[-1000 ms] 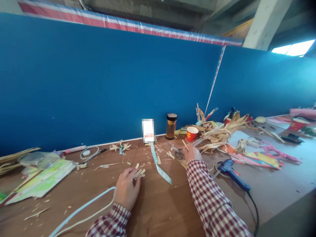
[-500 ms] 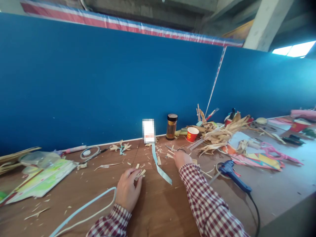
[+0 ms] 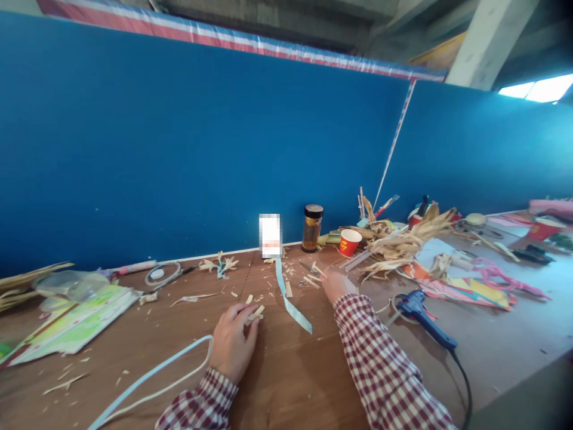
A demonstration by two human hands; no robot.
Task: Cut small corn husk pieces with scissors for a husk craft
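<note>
Apparently wooden tabletop [image 3: 286,376], blue partition [image 3: 215,137].

No wording is legible; the yellow marking on the red paper cup [image 3: 350,245] is too small to read.

The brown worktop [image 3: 286,376] is stretching out before me, pale scraps [image 3: 289,290] littering its middle around a light-blue strip [image 3: 296,316]. Farther back, a dark-lidded jar [image 3: 312,231] is standing near a red cup [image 3: 350,245], dry husks [image 3: 405,243] piling up rightward. A blue glue gun [image 3: 425,322] is lying closer; leftward, a green-and-white sheet [image 3: 87,325] is resting.
</note>
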